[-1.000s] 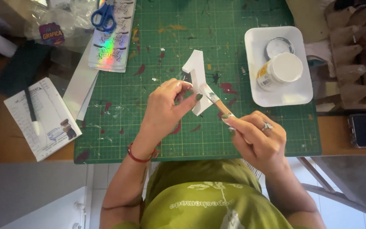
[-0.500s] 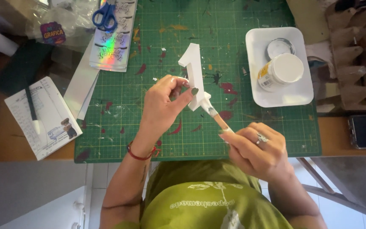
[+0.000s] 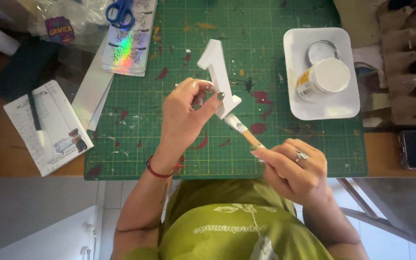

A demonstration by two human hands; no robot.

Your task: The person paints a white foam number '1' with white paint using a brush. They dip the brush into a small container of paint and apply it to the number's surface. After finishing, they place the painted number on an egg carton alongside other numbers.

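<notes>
**White numeral held over cutting mat, brush at its lower end**

The desk (image 3: 6, 159) carries a green cutting mat (image 3: 285, 154) that fills the middle of the view; its top edge is cut off by the frame, its near edge runs just in front of the person's torso. Bare mat lies open left of the left hand and between the numeral and the white tray (image 3: 347, 108), which sits at the mat's right edge. An egg carton (image 3: 410, 72) stands right of the tray, partly out of frame.

The left hand (image 3: 184, 118) has its grip clenched on a white numeral-shaped block (image 3: 216, 72), fingertips and thumb pinching its lower part; the block rises up and away from the grip, tilted, above the mat. The right hand (image 3: 294, 166) has its grip closed around a paintbrush (image 3: 244, 132), whose bristle end touches the block's lower edge, just beside the left thumb.

A paint jar (image 3: 326, 79) and its lid (image 3: 321, 49) lie in the tray. Blue scissors (image 3: 120, 12) on holographic sheets are cut off at the top. The brush handle is hidden inside the right hand.
</notes>
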